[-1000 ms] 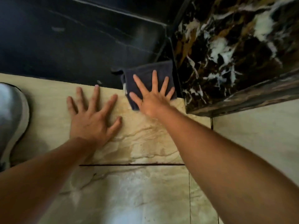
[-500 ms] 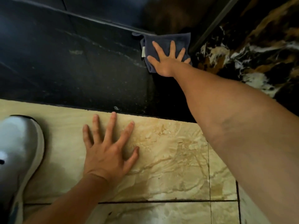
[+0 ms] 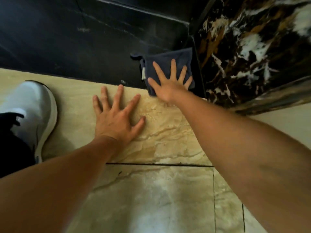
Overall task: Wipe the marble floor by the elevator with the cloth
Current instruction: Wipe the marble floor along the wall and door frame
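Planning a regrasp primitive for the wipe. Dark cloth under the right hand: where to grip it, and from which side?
Pinch the cloth at its loose left edge, by the white tag and the protruding corner, coming from the left over the black marble. The right hand presses flat on its centre, and the veined wall appears to butt its right edge, so that side looks blocked.

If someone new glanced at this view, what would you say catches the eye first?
Probably the right hand, fingers spread flat on a dark blue cloth on the black floor strip, beside the veined dark marble wall. Next, the left hand pressed flat on the beige marble floor, empty. A white shoe sits at the left edge.
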The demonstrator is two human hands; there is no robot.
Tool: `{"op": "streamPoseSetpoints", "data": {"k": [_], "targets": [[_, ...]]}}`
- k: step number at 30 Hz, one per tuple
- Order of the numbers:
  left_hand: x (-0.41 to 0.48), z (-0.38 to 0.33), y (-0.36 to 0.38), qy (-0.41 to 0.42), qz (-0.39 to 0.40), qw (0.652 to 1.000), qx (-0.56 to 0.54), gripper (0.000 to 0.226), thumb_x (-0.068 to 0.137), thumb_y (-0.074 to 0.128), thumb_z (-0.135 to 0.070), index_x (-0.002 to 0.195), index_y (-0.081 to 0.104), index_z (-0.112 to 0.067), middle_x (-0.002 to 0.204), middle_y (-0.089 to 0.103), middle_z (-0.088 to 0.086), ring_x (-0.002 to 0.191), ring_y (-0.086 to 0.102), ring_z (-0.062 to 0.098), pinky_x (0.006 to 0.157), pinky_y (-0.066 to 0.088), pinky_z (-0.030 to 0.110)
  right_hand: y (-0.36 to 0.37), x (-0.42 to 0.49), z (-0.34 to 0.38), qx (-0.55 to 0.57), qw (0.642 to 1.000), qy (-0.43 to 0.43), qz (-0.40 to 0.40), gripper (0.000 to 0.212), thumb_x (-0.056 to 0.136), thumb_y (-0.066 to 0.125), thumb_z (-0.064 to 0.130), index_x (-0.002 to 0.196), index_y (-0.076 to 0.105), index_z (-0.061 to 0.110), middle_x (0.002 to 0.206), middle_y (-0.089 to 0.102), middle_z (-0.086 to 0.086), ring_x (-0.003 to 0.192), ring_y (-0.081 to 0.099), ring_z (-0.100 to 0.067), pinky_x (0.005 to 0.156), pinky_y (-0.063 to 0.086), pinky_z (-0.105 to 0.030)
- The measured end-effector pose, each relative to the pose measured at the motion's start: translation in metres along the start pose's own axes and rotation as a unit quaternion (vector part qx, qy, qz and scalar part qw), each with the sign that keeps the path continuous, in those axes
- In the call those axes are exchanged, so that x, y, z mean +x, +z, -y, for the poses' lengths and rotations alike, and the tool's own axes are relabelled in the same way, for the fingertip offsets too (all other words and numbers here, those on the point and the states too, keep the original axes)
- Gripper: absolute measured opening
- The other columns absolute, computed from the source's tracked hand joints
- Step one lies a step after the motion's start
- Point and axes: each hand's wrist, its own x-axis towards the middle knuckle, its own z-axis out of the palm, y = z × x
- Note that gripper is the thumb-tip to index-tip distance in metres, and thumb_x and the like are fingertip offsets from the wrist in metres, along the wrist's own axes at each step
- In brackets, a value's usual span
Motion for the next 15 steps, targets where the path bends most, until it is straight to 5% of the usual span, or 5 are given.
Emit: {"op": "streamPoseSetpoints", "data": {"k": [5, 9, 15], "targets": [[-0.004, -0.003, 0.0, 0.002, -0.025, 1.0, 0.003, 0.077, 0.085, 0.023, -0.077, 0.156, 0.016, -0.047, 0.171, 0.003, 0.006, 0.152, -0.005, 0.048, 0.12, 0.0, 0.067, 0.081, -0.146, -0.076, -0.036, 0.99, -0.119, -0.065, 0.063, 0.087, 0.01, 0.08, 0.144, -0.011, 0.064, 0.166, -0.015, 0.005, 0.149, -0.011, -0.041, 0.113, 0.0, -0.068], [-0.011, -0.003, 0.001, 0.036, -0.005, 0.999, 0.034, 0.077, 0.087, 0.011, -0.079, 0.157, 0.002, -0.046, 0.17, -0.004, 0.009, 0.152, -0.009, 0.049, 0.12, -0.003, 0.067, 0.105, -0.222, -0.147, -0.073, 0.993, -0.071, -0.059, 0.063, 0.084, 0.009, 0.082, 0.142, -0.012, 0.067, 0.166, -0.016, 0.006, 0.15, -0.012, -0.037, 0.115, 0.003, -0.067], [-0.038, -0.054, 0.01, -0.053, 0.036, 0.998, -0.022, 0.08, 0.092, 0.022, -0.069, 0.159, 0.007, -0.029, 0.169, -0.002, 0.018, 0.15, -0.005, 0.054, 0.12, 0.004, 0.067, 0.08, -0.161, -0.138, 0.002, 0.999, 0.029, -0.026, 0.063, 0.084, 0.016, 0.081, 0.136, -0.019, 0.07, 0.161, -0.031, 0.007, 0.146, -0.025, -0.04, 0.112, -0.011, -0.067]]}}
